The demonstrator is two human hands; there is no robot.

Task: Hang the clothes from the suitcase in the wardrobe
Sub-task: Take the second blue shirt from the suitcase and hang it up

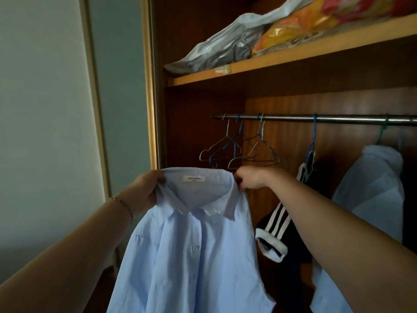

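A light blue collared shirt point(191, 251) hangs in front of me, held up by its collar before the open wardrobe. My left hand point(144, 188) grips the collar's left side. My right hand point(250, 178) pinches the collar's right side. Just behind the shirt, several empty wire hangers point(237, 150) dangle from the metal rail point(338, 119). No suitcase is in view.
A dark garment with white stripes point(282, 224) and a pale blue garment point(374, 195) hang on the rail to the right. Plastic bags point(225, 46) lie on the wooden shelf point(282, 61) above. A wall and the wardrobe's frame point(150, 86) stand at left.
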